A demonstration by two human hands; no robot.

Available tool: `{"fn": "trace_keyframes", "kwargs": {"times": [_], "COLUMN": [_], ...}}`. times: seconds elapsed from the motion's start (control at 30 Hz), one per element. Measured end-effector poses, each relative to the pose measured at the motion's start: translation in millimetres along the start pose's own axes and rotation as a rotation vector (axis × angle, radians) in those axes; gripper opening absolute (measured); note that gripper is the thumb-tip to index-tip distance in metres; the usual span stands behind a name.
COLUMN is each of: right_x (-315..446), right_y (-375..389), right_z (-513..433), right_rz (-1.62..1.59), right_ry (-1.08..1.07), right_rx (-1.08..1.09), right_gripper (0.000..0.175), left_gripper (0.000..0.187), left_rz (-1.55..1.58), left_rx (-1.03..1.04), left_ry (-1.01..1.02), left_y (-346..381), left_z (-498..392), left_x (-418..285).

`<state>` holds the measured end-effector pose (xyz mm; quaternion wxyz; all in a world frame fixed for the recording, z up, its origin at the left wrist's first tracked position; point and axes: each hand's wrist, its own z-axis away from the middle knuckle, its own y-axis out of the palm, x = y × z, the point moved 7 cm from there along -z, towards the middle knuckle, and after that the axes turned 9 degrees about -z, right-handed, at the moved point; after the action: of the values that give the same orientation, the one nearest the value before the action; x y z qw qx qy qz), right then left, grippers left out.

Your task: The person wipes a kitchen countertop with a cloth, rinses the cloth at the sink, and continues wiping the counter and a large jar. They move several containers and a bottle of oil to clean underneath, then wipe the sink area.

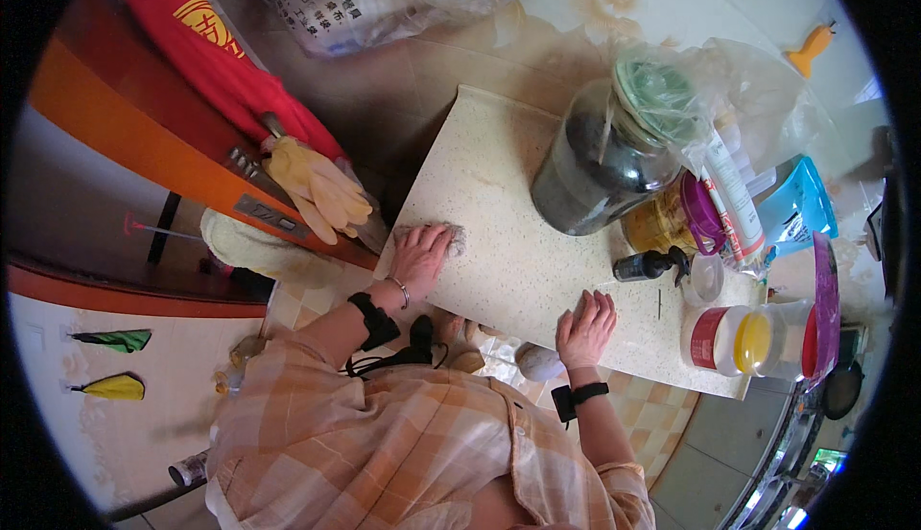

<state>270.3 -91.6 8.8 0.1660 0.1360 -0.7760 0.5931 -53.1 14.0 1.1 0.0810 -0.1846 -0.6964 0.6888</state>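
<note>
On the left side of the speckled stone countertop [489,170], my left hand [417,260] presses down on a grey wire scouring pad [457,239]. Part of the pad sticks out past the fingertips; the rest is hidden under the fingers. My right hand [586,328] rests palm down near the counter's front edge, holding nothing, its fingers slightly apart. Beyond it stand a small dark pump bottle [640,267] and a small clear plastic cup [705,279]. A thin dark strip [660,304] lies just right of my right hand.
A large glass jar [583,163] with dark contents stands at the back, beside a purple-lidded jar [655,220]. Plastic tubs [719,339] and a blue pouch [799,206] crowd the right end. Yellow rubber gloves [316,185] hang by the orange door [165,141] on the left.
</note>
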Motion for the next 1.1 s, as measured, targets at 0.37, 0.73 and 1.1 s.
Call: {"fn": "trace_keyframes", "kwargs": {"times": [0.37,0.73,1.1], "right_x": [-3,-6,-8], "right_y": [2,4,4], "right_z": [-3,0,3], "right_rz": [-0.008,0.011,-0.006], "right_ry": [0.033,0.051,0.049], "right_rx": [0.014,0.018,0.004], "right_gripper": [0.055,0.055,0.053], "left_gripper": [0.04,0.043,0.04], "left_rz": [-0.097,-0.202,-0.234], "left_rx": [0.058,0.042,-0.002], "left_ry": [-0.131,0.349,-0.047], "left_y": [9,19,-2], "left_z": [-247,-43,-45], "left_x": [8,-96,26]}}
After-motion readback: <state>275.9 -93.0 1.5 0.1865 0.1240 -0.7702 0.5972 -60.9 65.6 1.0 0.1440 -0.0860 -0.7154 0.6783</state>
